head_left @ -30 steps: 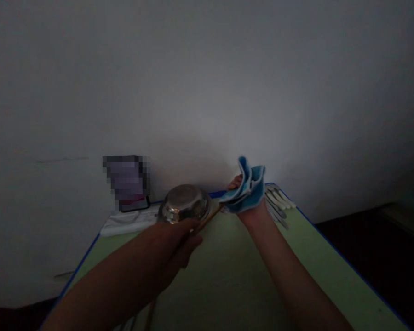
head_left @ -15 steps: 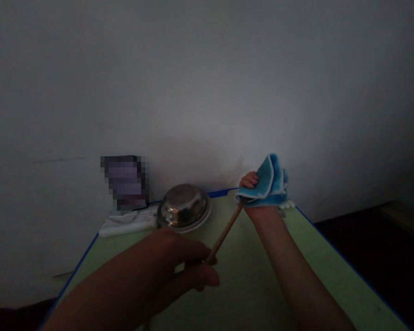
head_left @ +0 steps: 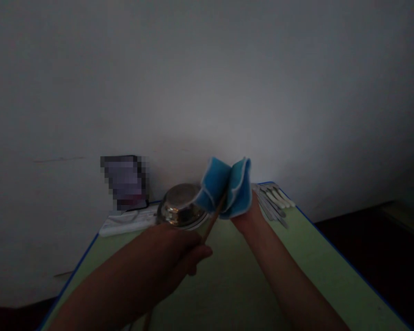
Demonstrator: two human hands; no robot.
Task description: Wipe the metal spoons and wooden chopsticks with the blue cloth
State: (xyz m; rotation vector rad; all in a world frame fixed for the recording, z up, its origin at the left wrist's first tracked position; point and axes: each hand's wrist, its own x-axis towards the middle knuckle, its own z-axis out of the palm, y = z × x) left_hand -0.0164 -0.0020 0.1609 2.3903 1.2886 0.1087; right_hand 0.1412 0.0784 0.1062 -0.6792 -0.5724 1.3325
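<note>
Above the green tabletop (head_left: 234, 280), roughly midway across, one slender stick (head_left: 212, 227) spans both hands. Its long axis slants from the left hand (head_left: 188, 253), at the near lower end, up and rightward, away from the wearer, into a blue cloth (head_left: 241, 195) at the far end. Left grip: thumb and fingers closed in a pinch on the stick, no gap visible. Right hand (head_left: 246, 220): mostly hidden behind the cloth, wrist showing below it; the cloth sits at this hand, but how far the fingers are closed cannot be told. The right hand is nearer the wrapped end, the left nearer the bare length. Materials: stick brown, apparently wood, straight and narrow; cloth soft, matte, with paler stitched-looking edges, folded into two upright flaps with the stick in the crease between. Beyond the left hand, an upturned metal bowl (head_left: 181, 202), shiny and round, flat base uppermost. At the far right corner, a group of utensils (head_left: 274, 204), pale handles and grey metal, laid side by side. Far left, a whitish flat item (head_left: 131, 224), contents unclear, in front of an upright pixelated object (head_left: 124, 181). Light dim; fine texture poorly resolved.
</note>
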